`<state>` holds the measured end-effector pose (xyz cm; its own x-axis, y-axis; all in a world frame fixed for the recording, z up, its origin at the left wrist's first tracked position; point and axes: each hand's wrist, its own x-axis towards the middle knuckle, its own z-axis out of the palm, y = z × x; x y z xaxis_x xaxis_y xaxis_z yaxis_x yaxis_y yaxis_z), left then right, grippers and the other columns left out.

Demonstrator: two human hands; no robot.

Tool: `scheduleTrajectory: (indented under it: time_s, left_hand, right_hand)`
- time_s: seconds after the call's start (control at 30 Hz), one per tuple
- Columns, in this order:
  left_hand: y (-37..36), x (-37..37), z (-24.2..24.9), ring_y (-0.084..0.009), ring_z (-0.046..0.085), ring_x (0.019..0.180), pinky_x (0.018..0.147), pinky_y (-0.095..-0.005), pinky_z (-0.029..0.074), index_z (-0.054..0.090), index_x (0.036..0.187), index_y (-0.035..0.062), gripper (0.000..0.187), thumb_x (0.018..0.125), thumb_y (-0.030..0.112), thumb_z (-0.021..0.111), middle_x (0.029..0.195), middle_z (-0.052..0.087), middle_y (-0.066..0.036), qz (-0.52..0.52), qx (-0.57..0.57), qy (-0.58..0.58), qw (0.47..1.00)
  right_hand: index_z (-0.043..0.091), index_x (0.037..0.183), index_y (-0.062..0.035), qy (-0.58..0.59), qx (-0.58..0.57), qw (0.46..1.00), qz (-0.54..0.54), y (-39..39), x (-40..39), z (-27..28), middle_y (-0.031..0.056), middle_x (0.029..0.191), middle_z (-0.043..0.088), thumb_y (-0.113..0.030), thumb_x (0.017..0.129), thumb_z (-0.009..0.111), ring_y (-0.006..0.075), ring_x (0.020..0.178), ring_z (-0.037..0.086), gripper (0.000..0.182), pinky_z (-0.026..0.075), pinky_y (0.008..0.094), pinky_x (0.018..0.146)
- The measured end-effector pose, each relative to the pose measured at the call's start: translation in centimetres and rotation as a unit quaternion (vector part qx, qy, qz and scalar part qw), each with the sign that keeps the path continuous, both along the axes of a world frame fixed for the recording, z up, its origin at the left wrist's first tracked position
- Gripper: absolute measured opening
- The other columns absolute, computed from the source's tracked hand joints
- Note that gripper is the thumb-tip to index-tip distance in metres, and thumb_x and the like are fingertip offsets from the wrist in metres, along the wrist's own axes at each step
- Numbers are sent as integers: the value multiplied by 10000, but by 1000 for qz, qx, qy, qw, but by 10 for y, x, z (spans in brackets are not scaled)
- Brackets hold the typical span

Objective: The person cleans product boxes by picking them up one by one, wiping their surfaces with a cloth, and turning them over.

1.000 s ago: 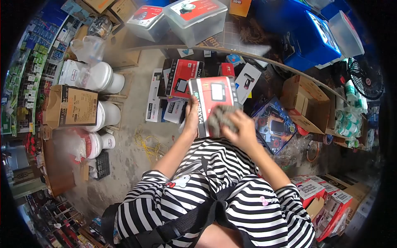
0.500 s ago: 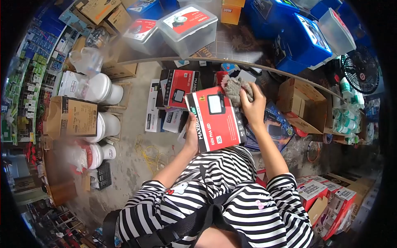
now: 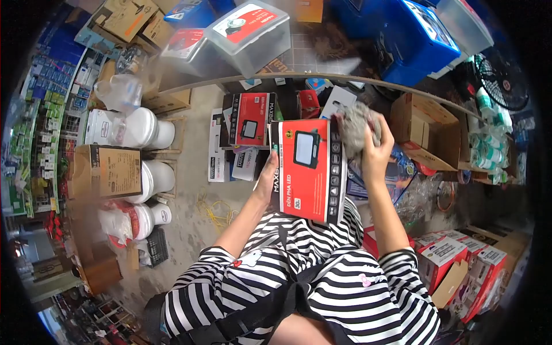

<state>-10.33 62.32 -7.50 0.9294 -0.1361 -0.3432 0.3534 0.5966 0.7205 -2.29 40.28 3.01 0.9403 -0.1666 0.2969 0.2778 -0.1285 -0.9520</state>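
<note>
A red and black LED floodlight box (image 3: 305, 190) is held upright in front of my lap, its printed front turned up toward me. My left hand (image 3: 266, 179) is closed on the box's left edge, the thumb along the side and the other fingers hidden behind. In my right hand (image 3: 376, 148) is a crumpled grey rag (image 3: 355, 125), gripped at the box's upper right corner, overlapping its right edge. Beyond it, a similar red floodlight box (image 3: 253, 118) lies on a stack of cartons.
A table edge (image 3: 322, 76) curves across the far side, bearing clear plastic tubs (image 3: 247, 43) and blue boxes (image 3: 417, 40). An open cardboard box (image 3: 428, 129) stands at right. White buckets (image 3: 154, 178) line the left, and yellow cord (image 3: 215, 213) lies on the floor.
The rag has moved from the box's top right corner out to its right side. The box has turned and shifted slightly right, showing its black right-hand strip with icons.
</note>
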Motion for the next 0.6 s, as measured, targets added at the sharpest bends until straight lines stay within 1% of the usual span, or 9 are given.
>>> scheduleTrajectory:
  time_s: [0.07,0.1,0.17,0.23,0.27,0.4,0.5,0.53,0.6]
  left_hand:
    - [-6,1,12,-144,610,978,778,-271,526,491,1250,35,573,955,516,395,1130,589,-87,10,-36,2,999]
    - [-6,4,14,-168,630,962,798,-306,544,486,1251,37,583,955,527,374,1104,604,-99,-2,-101,-4,995]
    - [-8,9,20,-206,642,969,826,-350,549,479,1260,38,607,948,546,362,1106,613,-125,44,-105,5,993]
    - [-3,12,25,-272,616,1041,890,-407,521,435,1310,34,661,935,573,358,1193,577,-173,62,-188,40,979]
    - [11,13,-4,-266,533,1176,970,-454,465,360,1375,23,785,910,651,281,1305,499,-186,37,-184,20,982]
    - [21,10,-4,-200,617,1015,871,-330,517,449,1288,39,583,962,514,366,1167,587,-119,137,-153,26,978]
    - [19,9,15,-97,611,868,736,-235,508,495,1202,51,496,967,479,409,1049,601,-51,161,36,9,986]
    - [17,9,26,-88,595,856,737,-227,492,496,1175,48,479,964,473,426,1030,591,-42,153,89,-11,984]
    - [17,12,20,-73,536,888,799,-221,438,484,1124,43,448,956,458,469,1012,550,-27,152,121,0,981]
  right_hand:
    - [574,996,38,-31,0,999,-24,14,4,3,53,869,614,-62,843,559,98,816,538,184,448,250,746]
    - [581,984,34,-8,-4,1000,-3,16,2,2,61,854,615,-73,825,580,105,801,544,192,450,255,739]
    - [596,934,30,24,-23,998,60,13,-11,-4,69,817,619,-81,776,604,115,781,561,193,453,260,719]
    - [612,859,23,37,-76,987,137,6,-30,-2,107,765,595,-70,713,618,170,728,589,174,458,273,696]
    - [614,848,28,25,-92,982,166,3,-39,-1,109,744,578,-76,700,628,188,697,581,181,450,279,669]
    - [621,863,40,134,-74,952,264,-22,-66,-11,72,741,580,-107,724,658,142,691,560,205,435,266,631]
    - [634,906,25,260,-18,947,188,-34,-69,-27,35,832,625,-120,795,630,68,759,552,183,444,219,673]
    - [638,950,9,224,-37,967,114,-31,-65,-39,36,835,629,-149,822,636,85,770,569,203,459,231,700]
    - [539,1202,-18,277,139,943,120,-30,-54,-35,61,1036,622,-276,858,652,119,843,596,444,478,245,767]
